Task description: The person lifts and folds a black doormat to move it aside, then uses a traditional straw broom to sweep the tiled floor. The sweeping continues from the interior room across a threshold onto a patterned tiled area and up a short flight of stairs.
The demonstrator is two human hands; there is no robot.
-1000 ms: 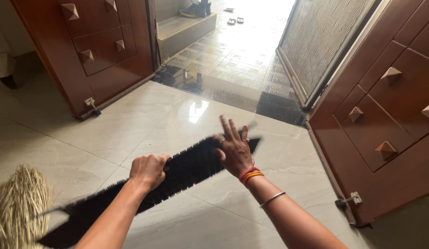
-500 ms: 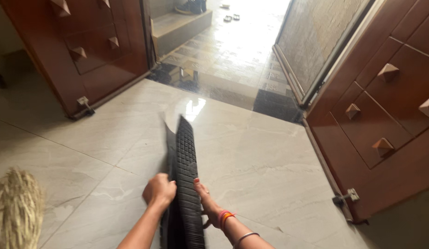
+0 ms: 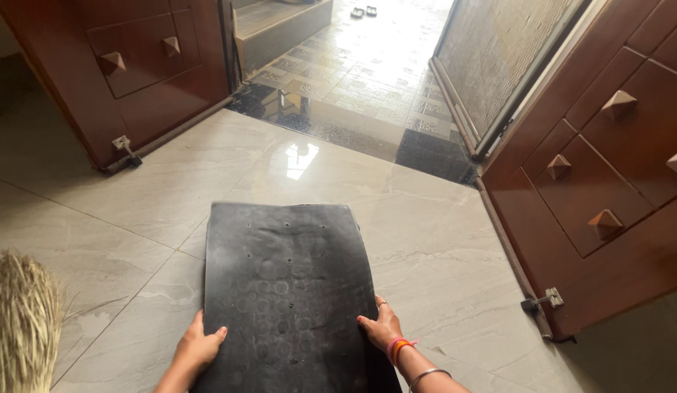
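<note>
One mat (image 3: 287, 291) — one broom (image 3: 22, 320) — two doors (image 3: 145, 65).

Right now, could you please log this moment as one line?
left hand: gripping mat edge | right hand: gripping mat edge | black mat: held | broom: left

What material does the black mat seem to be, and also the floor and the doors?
Black mat: probably rubber, matte and dusty, with moulded rings and small holes on the side facing up. Floor: polished stone or marble-look tile, glossy, veined, showing reflections and thin joints. Doors: likely varnished reddish-brown wood with raised pyramid studs. Both hands, left hand and right hand, press the mat's edges.
</note>
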